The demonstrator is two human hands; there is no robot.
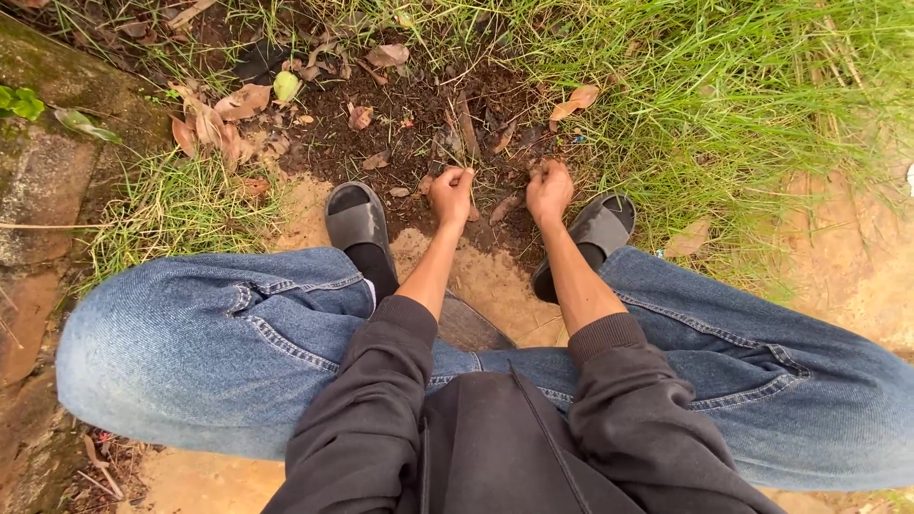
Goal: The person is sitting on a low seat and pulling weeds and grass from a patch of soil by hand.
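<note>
Here the person squats over a patch of dark soil point(419, 133), knees in blue jeans point(219, 343) spread wide and both arms reaching down between them. The left hand point(450, 195) is curled into a fist at the near edge of the soil, pinching a thin stem of grass or weed point(447, 143) that rises out of it. The right hand point(549, 190) is also closed, just beside the left at the same edge; what it grips cannot be told. Grey slide sandals point(357, 219) flank the soil's near side, dry brown leaves point(228, 119) lie to its left, and tall green grass point(724, 95) to its right. The step looks like weeding by hand; next would call for a firm, steady upward pull.
</note>
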